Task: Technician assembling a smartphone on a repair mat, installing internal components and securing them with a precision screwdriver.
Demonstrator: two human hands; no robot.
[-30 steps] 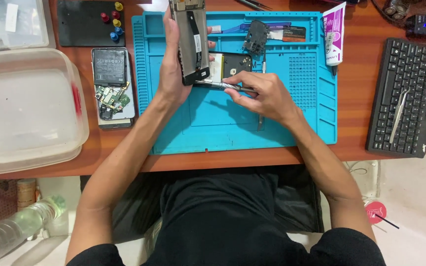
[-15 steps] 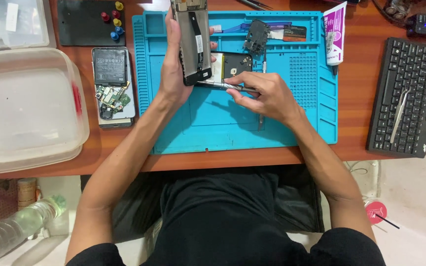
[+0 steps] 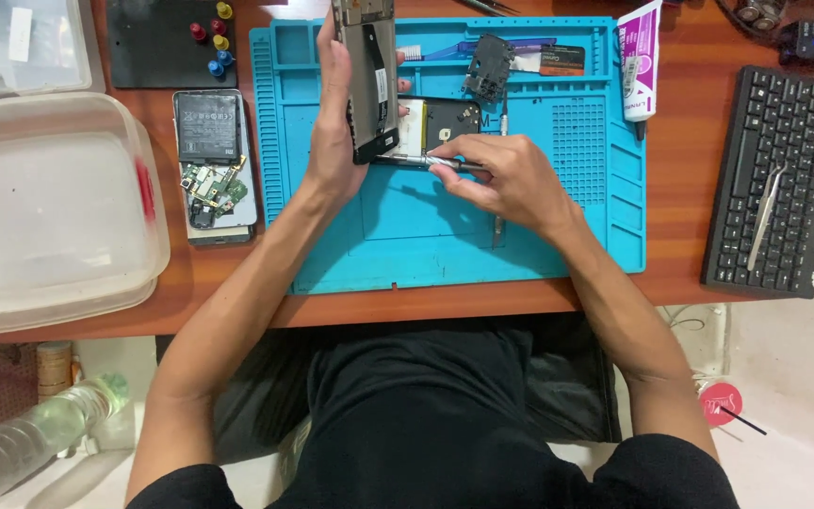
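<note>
At the far edge of the wooden worktop, over a blue repair mat, the left hand grips a stripped phone frame upright — the right hand pinches a slim metal screwdriver, tip at the frame's lower end.
</note>
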